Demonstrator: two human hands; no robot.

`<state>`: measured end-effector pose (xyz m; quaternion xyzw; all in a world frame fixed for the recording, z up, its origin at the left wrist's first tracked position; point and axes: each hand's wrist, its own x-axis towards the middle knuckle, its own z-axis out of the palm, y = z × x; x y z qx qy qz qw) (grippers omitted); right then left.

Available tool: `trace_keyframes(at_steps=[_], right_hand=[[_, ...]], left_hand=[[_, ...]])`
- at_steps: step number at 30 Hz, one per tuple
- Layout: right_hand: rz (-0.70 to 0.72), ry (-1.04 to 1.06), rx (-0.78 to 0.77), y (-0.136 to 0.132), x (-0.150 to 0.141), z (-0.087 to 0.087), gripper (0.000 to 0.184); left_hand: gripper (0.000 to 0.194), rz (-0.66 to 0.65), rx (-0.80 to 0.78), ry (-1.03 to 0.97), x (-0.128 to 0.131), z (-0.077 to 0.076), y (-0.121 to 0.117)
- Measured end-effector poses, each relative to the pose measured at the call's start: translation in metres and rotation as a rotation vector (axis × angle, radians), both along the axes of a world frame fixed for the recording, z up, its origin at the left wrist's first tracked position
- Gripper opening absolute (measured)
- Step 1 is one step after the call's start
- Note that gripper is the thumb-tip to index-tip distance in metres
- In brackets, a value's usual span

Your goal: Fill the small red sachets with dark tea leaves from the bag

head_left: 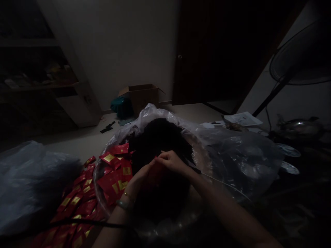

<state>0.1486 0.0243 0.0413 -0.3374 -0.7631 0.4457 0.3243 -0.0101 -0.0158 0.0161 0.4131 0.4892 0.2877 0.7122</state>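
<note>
My left hand point(141, 177) and my right hand point(172, 161) meet over a clear round bowl point(98, 193). Both pinch a small red packet point(155, 174) between their fingers. The bowl holds a dark heap point(160, 141) of loose material and several red packets with gold labels point(115, 172) along its left side. More red packets point(77, 203) lie spilled outside the bowl at the lower left. My left wrist wears bangles.
A clear plastic bag point(232, 155) lies behind and right of the bowl, another bag point(28, 179) at the left. An open cardboard box point(141, 94) stands by the far wall. A fan point(300, 58) and metal dishes point(289, 151) are at the right. Shelves point(38, 82) stand at left.
</note>
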Motion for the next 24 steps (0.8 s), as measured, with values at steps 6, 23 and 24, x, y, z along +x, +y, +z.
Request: trace_keyframes(at_steps=[6, 23, 24], right_hand=[[0.051, -0.023, -0.038, 0.002, 0.001, 0.004, 0.059], [0.170, 0.108, -0.295, -0.003, 0.006, 0.019, 0.078], [0.167, 0.103, -0.302, -0.003, 0.006, 0.019, 0.078]], left_hand=[[0.059, -0.036, 0.004, 0.010, -0.005, -0.010, 0.005], [0.049, 0.029, 0.117, 0.050, -0.011, -0.024, 0.011], [0.049, 0.024, 0.122, 0.048, -0.010, -0.025, 0.010]])
